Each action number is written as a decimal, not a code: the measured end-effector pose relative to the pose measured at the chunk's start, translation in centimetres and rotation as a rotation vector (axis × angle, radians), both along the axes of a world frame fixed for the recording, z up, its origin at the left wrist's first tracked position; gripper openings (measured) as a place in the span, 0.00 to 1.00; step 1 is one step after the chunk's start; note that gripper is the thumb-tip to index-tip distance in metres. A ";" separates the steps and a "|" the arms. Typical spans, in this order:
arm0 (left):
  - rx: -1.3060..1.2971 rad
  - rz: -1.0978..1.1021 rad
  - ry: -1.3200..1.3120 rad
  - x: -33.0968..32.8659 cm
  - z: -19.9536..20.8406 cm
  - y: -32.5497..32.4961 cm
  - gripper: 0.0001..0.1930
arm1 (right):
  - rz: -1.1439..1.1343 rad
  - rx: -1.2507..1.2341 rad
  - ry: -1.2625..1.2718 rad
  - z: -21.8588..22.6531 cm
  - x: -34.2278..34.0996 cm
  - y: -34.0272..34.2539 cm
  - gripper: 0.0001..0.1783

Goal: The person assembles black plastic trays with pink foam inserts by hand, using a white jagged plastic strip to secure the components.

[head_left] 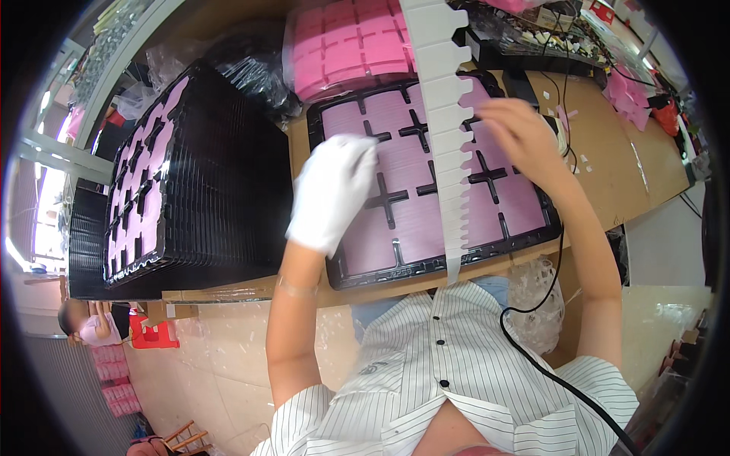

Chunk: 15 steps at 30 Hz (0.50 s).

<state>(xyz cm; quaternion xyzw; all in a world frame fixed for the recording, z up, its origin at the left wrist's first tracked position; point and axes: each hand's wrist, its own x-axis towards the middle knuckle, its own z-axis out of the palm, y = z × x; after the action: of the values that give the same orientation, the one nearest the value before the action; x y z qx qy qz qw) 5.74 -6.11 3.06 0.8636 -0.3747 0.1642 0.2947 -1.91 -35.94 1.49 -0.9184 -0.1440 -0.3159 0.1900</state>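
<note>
A black plastic tray (544,205) with cross-shaped dividers and pink-lilac sheets in its compartments lies in front of me. Above its left part is my left hand (333,186), in a white glove, fingers curled together; whatever is between them is hidden. My bare right hand (525,137), slightly smeared by motion, reaches over the tray's right side, fingers stretched toward a long white strip (445,129). Whether they touch it I cannot tell. Notched tabs line the strip's right edge, and it runs from the top of the view, across the tray, to the table's front edge.
At left rises a tall stack of black trays (220,182), pink sheets in the topmost. Behind the tray sits a wrapped pile of bright pink sheets (350,45), beside dark plastic bags (251,68). A black cable (525,310) hangs down at right. Far left, a person (95,319) sits.
</note>
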 end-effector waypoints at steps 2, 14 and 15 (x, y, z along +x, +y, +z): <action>0.147 -0.098 0.062 3.1 -1.3 -2.9 0.14 | 0.144 -0.029 0.077 -0.6 4.3 2.0 0.13; 0.252 0.051 -0.075 7.7 -5.0 2.0 0.17 | -0.115 -0.129 0.263 -4.8 5.4 -5.6 0.20; 0.295 0.073 -0.184 7.3 -5.1 2.1 0.17 | -0.095 -0.167 0.262 -4.7 5.0 -5.7 0.20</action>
<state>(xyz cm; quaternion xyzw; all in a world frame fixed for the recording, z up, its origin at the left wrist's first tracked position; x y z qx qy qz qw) 13.05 -4.04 -2.00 0.8920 -0.3883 0.1961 0.1230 3.11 -41.61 -3.18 -0.9701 -0.1004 -0.1889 0.1150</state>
